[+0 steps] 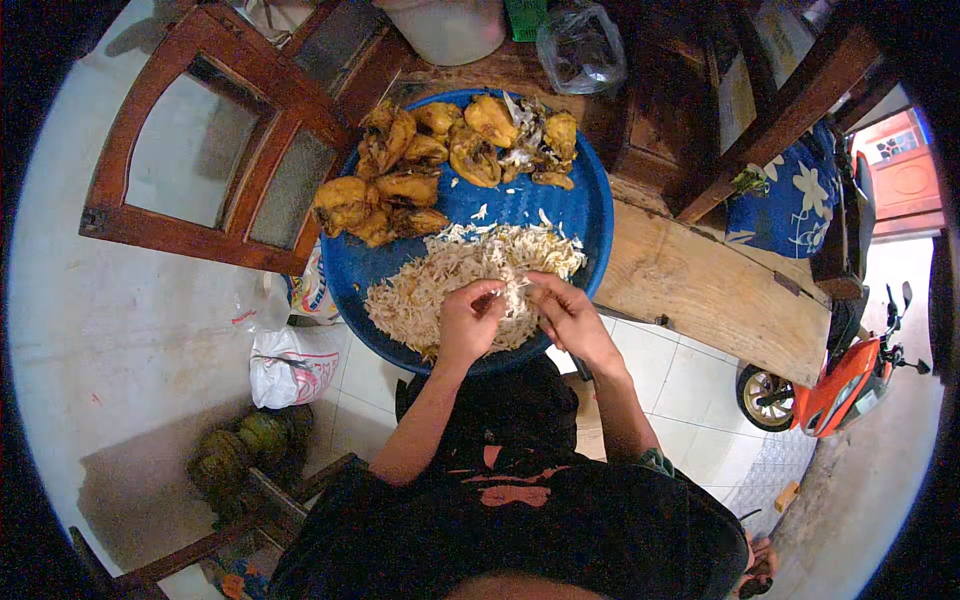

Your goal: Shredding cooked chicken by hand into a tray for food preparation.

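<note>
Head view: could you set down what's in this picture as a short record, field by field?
Left hand: left hand pinches a shred of pale meat over the tray
Right hand: right hand pulls at the same shred
Tray: round blue tray
Near side of tray: heap of shredded meat
Far side of tray: browned cooked chicken pieces
Under tray: wooden bench
Left of tray: wooden frame, white plastic bag
Right: orange motorbike

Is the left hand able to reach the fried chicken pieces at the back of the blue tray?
Probably yes: the left hand is over the shredded meat, and nothing blocks the fried chicken pieces.
</note>
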A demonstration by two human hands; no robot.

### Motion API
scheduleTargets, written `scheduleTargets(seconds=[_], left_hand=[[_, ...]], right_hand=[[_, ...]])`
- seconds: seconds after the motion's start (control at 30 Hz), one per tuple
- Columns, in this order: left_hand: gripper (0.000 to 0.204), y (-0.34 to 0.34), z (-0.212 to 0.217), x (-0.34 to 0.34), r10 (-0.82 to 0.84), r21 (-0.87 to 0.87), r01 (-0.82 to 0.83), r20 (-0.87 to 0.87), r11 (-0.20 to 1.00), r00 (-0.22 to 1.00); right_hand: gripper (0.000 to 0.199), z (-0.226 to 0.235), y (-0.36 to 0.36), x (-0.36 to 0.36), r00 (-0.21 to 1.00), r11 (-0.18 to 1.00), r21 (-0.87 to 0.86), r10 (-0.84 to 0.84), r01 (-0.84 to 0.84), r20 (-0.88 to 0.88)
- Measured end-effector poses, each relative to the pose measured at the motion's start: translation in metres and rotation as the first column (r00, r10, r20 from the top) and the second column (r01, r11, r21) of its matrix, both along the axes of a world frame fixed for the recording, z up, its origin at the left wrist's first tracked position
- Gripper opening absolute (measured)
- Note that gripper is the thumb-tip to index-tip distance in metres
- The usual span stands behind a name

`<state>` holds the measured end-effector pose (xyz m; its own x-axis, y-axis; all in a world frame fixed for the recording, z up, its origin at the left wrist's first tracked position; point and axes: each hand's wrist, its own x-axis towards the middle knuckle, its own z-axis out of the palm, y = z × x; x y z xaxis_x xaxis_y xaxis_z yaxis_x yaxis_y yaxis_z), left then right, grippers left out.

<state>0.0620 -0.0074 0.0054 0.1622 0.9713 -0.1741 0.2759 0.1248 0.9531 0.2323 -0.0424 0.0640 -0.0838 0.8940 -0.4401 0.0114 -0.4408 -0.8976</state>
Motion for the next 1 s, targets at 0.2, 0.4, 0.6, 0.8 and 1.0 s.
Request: scheduleTargets(seconds=[0.2,0.4,0.6,0.8,1.0], left_hand=[[0.017,0.004,-0.001,0.004,0.055,-0.150,-0.024,0.210,0.988,0.976],[0.019,0.006,0.004,0.004,-0.065,-0.001,0.066,0.160,0.998,0.985],[0.013,0.008,0.004,0.011,0.023,-0.147,0.011,0.225,0.989,0.974],[0.014,0.007,0.011,0.022,0.040,-0.280,0.040,0.275,0.959,0.961],[0.025,0.017,0.007,0.002,-0.094,0.261,0.108,-0.065,0.959,0.993]], right_hand=[[0.029,-0.039,0.001,0.005,0.976,0.944,0.321,-0.003,-0.069,0.220],[0.029,0.014,-0.001,0.004,0.989,0.990,-0.043,0.127,-0.131,-0.080],[0.029,-0.004,-0.001,0.013,0.997,0.999,-0.022,0.040,-0.039,0.060],[0.028,-0.034,-0.002,0.017,0.956,0.943,0.327,-0.029,-0.071,0.291],[0.027,-0.008,0.003,0.015,0.958,0.977,0.108,-0.202,0.183,0.203]])
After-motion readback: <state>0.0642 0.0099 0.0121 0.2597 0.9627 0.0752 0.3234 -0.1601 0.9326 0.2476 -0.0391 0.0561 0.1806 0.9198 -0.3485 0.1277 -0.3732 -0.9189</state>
